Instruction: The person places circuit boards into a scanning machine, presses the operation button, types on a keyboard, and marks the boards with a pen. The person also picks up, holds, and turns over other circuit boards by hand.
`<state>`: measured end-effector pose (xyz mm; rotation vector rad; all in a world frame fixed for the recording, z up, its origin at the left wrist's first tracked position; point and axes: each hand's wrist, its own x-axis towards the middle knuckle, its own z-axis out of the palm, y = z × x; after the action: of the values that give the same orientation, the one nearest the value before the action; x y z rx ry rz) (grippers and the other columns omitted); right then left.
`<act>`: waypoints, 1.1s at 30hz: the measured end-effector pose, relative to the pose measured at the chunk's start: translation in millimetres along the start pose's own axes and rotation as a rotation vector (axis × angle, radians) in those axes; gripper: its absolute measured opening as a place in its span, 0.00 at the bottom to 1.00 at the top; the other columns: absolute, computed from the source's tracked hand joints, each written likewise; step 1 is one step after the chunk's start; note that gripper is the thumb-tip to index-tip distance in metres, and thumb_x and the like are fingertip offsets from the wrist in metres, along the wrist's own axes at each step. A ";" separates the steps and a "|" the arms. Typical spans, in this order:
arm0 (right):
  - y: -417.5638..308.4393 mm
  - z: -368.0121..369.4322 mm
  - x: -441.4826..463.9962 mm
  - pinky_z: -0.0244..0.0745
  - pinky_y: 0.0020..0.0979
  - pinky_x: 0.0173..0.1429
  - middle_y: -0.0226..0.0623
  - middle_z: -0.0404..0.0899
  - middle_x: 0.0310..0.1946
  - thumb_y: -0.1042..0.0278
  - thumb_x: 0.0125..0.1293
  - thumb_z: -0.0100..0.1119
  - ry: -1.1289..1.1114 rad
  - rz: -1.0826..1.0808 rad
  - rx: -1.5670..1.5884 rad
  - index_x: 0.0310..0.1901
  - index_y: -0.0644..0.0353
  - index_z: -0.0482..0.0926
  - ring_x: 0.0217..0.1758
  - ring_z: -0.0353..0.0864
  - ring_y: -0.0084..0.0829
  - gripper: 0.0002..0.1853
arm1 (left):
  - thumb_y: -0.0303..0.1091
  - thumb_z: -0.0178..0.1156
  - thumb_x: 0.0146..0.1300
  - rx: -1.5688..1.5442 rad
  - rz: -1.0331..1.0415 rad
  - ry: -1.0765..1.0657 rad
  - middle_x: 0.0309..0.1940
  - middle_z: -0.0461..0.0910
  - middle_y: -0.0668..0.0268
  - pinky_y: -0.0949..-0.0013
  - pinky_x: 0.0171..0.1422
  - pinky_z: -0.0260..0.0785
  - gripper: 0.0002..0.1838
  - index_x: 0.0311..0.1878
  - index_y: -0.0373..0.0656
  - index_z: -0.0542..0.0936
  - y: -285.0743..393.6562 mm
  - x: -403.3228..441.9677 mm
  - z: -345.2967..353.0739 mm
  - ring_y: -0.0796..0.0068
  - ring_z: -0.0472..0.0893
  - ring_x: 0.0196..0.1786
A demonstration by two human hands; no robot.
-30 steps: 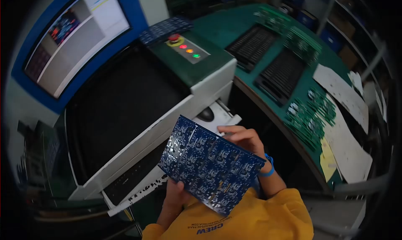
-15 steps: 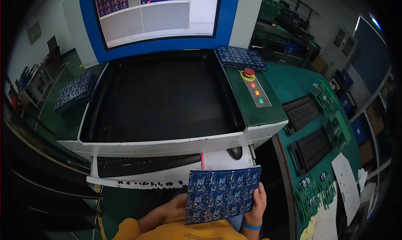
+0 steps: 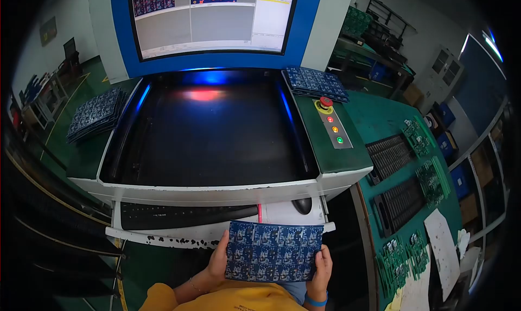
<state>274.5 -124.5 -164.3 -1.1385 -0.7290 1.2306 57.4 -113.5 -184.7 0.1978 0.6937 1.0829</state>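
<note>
A blue circuit board panel (image 3: 273,252) is held up in front of my body, its face covered with repeated rows of small parts. My left hand (image 3: 219,258) grips its left edge. My right hand (image 3: 321,270), with a blue band at the wrist, grips its right edge. Just beyond the panel is a pull-out drawer (image 3: 168,236) with a black keyboard (image 3: 184,215) and a dark mouse (image 3: 302,205). Above the drawer lies the machine's black bay (image 3: 206,137), lit blue and red at its back.
Stacks of blue panels sit at the machine's left (image 3: 96,114) and right (image 3: 316,83). An emergency stop button (image 3: 325,103) and lit buttons are on the right side. The green table (image 3: 374,113) holds black racks (image 3: 400,205) and green circuit boards (image 3: 431,180). A monitor (image 3: 211,26) stands behind.
My left hand has come up to the panel's left edge. The panel has moved left and is now more level. Blue and red light has come on in the bay.
</note>
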 end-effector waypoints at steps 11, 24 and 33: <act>8.7 -1.9 2.5 0.64 0.16 0.39 0.26 0.73 0.31 0.65 0.66 0.45 -0.031 0.010 -0.054 0.40 0.62 0.71 0.33 0.69 0.13 0.09 | 0.53 0.37 0.68 -0.042 -0.006 0.043 0.42 0.79 0.65 0.70 0.47 0.73 0.26 0.50 0.43 0.74 1.2 0.2 -0.4 0.74 0.80 0.41; 9.2 -7.7 4.2 0.64 0.15 0.40 0.24 0.73 0.31 0.68 0.67 0.44 -0.025 0.026 -0.054 0.41 0.63 0.71 0.33 0.69 0.12 0.09 | 0.53 0.37 0.68 -0.029 -0.009 0.051 0.42 0.79 0.66 0.72 0.47 0.73 0.25 0.50 0.43 0.74 -5.0 5.2 -3.1 0.76 0.80 0.41; 10.5 -7.4 4.8 0.63 0.15 0.40 0.24 0.73 0.31 0.67 0.67 0.44 -0.033 0.029 -0.062 0.40 0.62 0.71 0.33 0.68 0.13 0.08 | 0.52 0.37 0.69 -0.039 0.007 0.045 0.41 0.80 0.66 0.72 0.47 0.74 0.24 0.49 0.44 0.74 -5.0 4.9 -3.8 0.76 0.80 0.40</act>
<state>278.9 -122.5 -177.1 -1.1855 -0.7828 1.2612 60.1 -112.4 -192.0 0.1425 0.7119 1.1099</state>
